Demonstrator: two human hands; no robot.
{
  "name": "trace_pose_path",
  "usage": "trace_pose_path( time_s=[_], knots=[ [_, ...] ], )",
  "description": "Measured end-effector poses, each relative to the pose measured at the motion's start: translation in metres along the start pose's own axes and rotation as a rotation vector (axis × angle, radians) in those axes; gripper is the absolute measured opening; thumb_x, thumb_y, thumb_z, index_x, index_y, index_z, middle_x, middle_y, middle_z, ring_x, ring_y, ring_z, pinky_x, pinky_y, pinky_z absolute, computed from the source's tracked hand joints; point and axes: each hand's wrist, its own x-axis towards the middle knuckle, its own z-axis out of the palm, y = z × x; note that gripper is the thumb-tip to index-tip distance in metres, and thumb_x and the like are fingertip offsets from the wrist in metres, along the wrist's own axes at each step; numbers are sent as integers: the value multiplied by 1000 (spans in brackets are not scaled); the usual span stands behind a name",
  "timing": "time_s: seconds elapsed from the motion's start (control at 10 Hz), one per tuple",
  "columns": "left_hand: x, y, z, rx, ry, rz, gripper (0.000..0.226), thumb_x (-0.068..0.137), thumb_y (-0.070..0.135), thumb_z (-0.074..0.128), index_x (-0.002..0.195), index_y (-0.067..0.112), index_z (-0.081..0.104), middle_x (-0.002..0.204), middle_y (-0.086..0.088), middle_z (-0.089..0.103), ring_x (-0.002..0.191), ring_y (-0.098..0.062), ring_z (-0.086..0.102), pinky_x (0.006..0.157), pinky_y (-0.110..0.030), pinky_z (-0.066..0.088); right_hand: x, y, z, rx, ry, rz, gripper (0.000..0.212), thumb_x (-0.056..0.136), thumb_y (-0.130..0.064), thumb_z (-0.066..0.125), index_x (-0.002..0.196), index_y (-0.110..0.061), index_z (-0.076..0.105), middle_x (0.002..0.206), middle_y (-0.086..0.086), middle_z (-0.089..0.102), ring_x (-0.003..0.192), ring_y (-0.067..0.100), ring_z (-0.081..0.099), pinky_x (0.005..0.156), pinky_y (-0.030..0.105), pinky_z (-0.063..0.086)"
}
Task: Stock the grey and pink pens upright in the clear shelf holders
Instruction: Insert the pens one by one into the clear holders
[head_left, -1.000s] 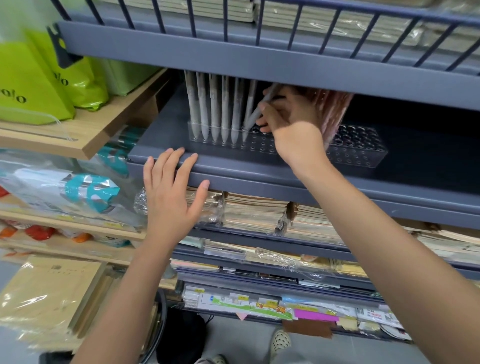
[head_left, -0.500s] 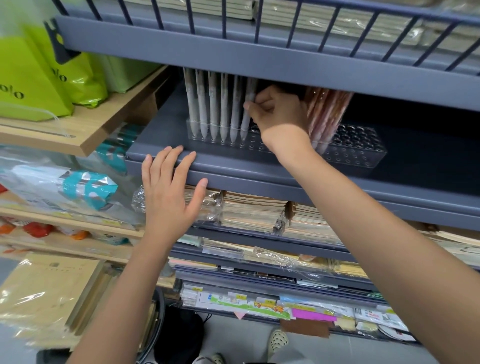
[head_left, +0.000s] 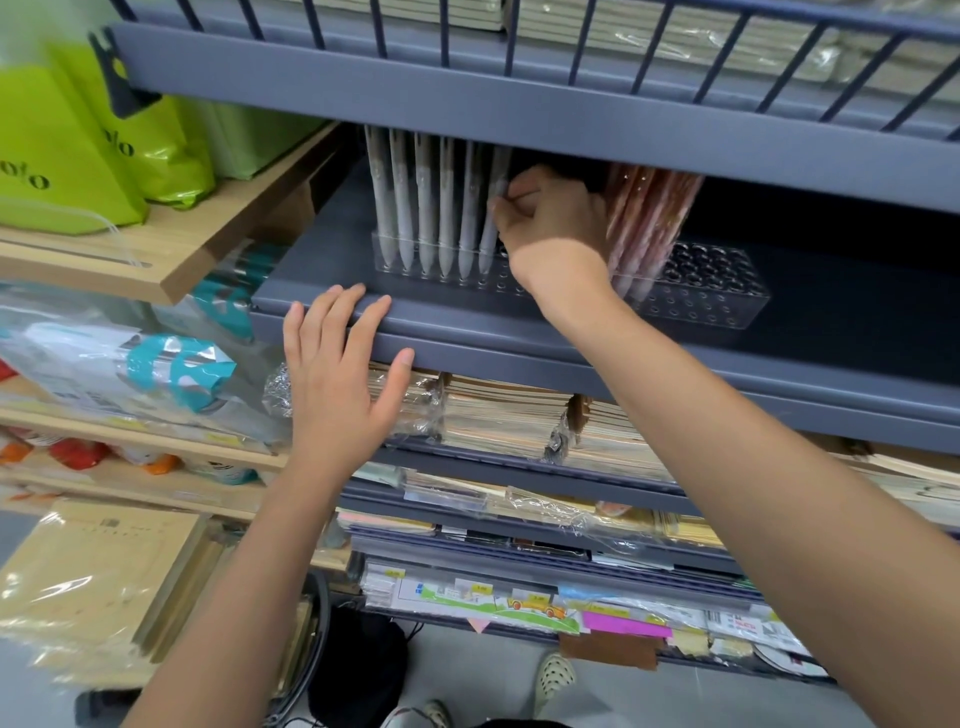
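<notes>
A grey pen (head_left: 488, 228), slanted a second ago, now stands nearly upright, tip down, sixth in the row of grey pens (head_left: 415, 208) in the clear holder (head_left: 501, 285); the right hand (head_left: 550, 228) pinches its barrel. Pink pens (head_left: 649, 218) lean in the right-hand holder (head_left: 727, 306). The left hand (head_left: 337, 384) rests on the shelf edge (head_left: 571, 364), fingers spread.

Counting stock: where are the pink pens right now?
In the head view, the pink pens lean in the clear holder on the grey shelf, just right of the right hand.
</notes>
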Motion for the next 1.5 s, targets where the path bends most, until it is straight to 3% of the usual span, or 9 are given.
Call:
trace_pose_path(
  time_s=[0.3,0.5,1.1,1.2,1.3,1.4,1.5],
  knots=[
    [0,1,-1,-5,-1,-3,47,101,39,47,138,11,53,146,-14,49,142,-32,37,124,-47,8,-1,2,-1,27,-8,5,15,89,-32,67,96,-19,72,97,-1,75,94,21,69,85,31,54],
    [0,0,-1,-10,-7,2,48,101,40,46,138,10,54,145,-15,49,142,-33,37,124,-48,9,-6,6,6,18,13,27,12,88,-35,68,90,-24,69,90,-7,73,87,16,68,75,22,48],
    [0,0,-5,-30,-54,5,48,101,38,46,140,11,53,147,-14,48,143,-32,36,124,-47,9,-7,8,2,111,-39,48,17,90,-29,68,100,-14,70,95,-2,73,90,15,68,80,25,53],
    [3,6,-16,-56,-124,-37,48,100,36,49,140,10,54,148,-13,48,144,-31,35,124,-48,9,-12,8,-3,187,-64,59,15,90,-23,68,101,-13,69,86,-5,69,86,15,68,80,27,54],
    [10,15,-35,-230,-189,-158,40,99,34,50,134,16,60,146,-5,53,144,-22,37,124,-49,14,-23,10,-19,281,-39,44,10,89,-22,68,98,-16,70,81,-11,67,82,10,67,80,31,56],
    [8,21,-62,-657,-136,-341,29,100,32,51,125,27,65,128,15,65,126,-7,55,109,-34,44,-40,15,-47,370,-60,14,11,86,-19,64,83,-28,70,83,-8,74,82,10,70,79,36,57],
    [-4,23,-85,-938,-74,-413,25,101,26,50,117,24,69,118,3,71,114,-20,66,95,-32,54,-67,29,-79,447,-99,8,11,88,-21,62,83,-28,70,81,-5,76,75,13,73,66,30,58]
  ],
)
